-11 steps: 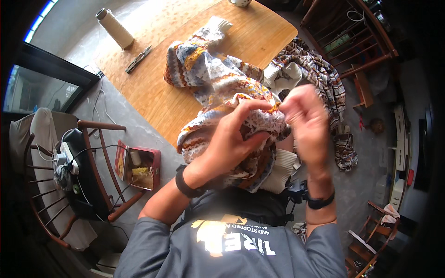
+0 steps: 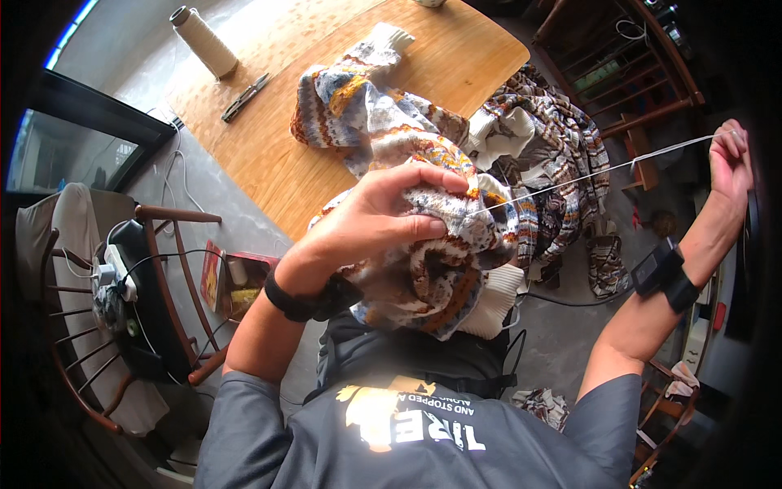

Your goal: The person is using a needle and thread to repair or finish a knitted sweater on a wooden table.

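A patterned knit sweater (image 2: 399, 126) in white, orange, blue and brown spreads from the wooden table down over my lap. My left hand (image 2: 379, 208) is closed on a bunched fold of it, thumb and fingers pinching the knit. From that fold a white thread (image 2: 603, 169) stretches taut up to the far right. Its other end sits in the pinched fingers of my right hand (image 2: 731, 159), held well out at arm's length. Whether a needle is also in those fingers is too small to tell.
On the wooden table (image 2: 464, 49) stand a cone of cream yarn (image 2: 205, 47) and a slim metal hand tool (image 2: 244, 98). More patterned knitwear (image 2: 570, 155) hangs and lies at the right. A chair (image 2: 155, 285) with a power strip and a red tin (image 2: 252, 277) are at the left.
My right hand has swung from beside the sweater far out to the right, drawing the thread out straight. My left hand stays on the knit, turned slightly.
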Action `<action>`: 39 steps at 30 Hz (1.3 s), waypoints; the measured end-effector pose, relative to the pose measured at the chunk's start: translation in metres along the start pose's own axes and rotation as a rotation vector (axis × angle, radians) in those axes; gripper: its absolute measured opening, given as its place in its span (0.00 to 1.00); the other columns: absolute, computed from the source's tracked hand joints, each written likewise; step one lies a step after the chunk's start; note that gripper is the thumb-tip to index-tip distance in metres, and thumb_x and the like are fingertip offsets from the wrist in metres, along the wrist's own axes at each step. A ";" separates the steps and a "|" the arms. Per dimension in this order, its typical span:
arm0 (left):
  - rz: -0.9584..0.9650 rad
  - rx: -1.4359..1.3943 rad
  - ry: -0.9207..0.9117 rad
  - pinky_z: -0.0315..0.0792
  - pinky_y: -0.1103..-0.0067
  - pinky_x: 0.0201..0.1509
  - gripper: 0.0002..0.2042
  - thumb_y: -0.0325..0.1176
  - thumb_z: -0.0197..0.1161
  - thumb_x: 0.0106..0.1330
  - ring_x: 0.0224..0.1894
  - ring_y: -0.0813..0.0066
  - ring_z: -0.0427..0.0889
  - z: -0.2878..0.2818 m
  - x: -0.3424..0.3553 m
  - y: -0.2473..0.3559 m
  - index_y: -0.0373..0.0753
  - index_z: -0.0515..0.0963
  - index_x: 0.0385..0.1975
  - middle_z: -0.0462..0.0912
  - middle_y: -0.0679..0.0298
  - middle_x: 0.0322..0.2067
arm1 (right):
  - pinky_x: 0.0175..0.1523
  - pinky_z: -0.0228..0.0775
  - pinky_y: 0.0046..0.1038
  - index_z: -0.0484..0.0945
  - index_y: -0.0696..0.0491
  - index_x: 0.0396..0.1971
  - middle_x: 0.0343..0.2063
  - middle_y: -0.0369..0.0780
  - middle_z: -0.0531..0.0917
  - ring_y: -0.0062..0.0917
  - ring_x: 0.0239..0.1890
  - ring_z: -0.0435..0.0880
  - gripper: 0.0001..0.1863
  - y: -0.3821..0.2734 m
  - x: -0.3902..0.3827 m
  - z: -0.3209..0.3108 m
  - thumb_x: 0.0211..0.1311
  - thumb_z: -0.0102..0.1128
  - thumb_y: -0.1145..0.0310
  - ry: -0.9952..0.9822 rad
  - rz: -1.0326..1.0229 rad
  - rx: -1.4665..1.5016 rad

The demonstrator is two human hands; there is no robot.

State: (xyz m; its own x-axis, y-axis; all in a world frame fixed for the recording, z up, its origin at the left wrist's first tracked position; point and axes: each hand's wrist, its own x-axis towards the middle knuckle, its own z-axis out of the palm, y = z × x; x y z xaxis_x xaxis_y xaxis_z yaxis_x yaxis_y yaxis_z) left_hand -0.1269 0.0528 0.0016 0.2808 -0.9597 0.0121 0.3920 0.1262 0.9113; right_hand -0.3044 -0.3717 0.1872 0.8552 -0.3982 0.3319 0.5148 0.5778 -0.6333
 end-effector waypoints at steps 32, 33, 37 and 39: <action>-0.112 -0.001 -0.133 0.68 0.82 0.55 0.26 0.26 0.70 0.54 0.47 0.82 0.73 -0.007 0.004 0.015 0.35 0.71 0.54 0.76 0.67 0.45 | 0.25 0.69 0.25 0.78 0.55 0.25 0.23 0.37 0.75 0.27 0.23 0.77 0.07 0.247 -0.073 0.105 0.41 0.62 0.77 -0.891 -0.164 -1.636; -0.112 -0.002 -0.132 0.68 0.82 0.55 0.26 0.26 0.70 0.54 0.47 0.82 0.73 -0.008 0.004 0.015 0.35 0.71 0.54 0.76 0.67 0.45 | 0.25 0.69 0.25 0.78 0.55 0.25 0.23 0.37 0.75 0.27 0.23 0.77 0.07 0.248 -0.074 0.106 0.40 0.62 0.77 -0.895 -0.175 -1.640; -0.122 -0.001 -0.127 0.68 0.82 0.55 0.27 0.26 0.70 0.53 0.48 0.81 0.73 -0.008 0.004 0.014 0.35 0.69 0.55 0.76 0.66 0.45 | 0.30 0.74 0.28 0.73 0.52 0.21 0.26 0.36 0.77 0.29 0.28 0.81 0.03 0.247 -0.073 0.108 0.47 0.58 0.72 -0.925 -0.167 -1.669; -0.120 0.007 -0.127 0.68 0.82 0.55 0.28 0.27 0.71 0.53 0.48 0.81 0.73 -0.008 0.004 0.015 0.35 0.69 0.55 0.76 0.66 0.46 | 0.28 0.72 0.27 0.75 0.54 0.23 0.24 0.37 0.76 0.29 0.25 0.79 0.04 0.249 -0.073 0.106 0.43 0.60 0.74 -0.935 -0.166 -1.632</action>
State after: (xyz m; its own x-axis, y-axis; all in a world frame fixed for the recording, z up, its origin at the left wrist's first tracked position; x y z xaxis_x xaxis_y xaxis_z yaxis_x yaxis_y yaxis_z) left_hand -0.1132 0.0524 0.0118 0.1188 -0.9919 -0.0456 0.4099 0.0072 0.9121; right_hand -0.2324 -0.1235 0.0798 0.8520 0.4162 0.3175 0.5103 -0.7958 -0.3260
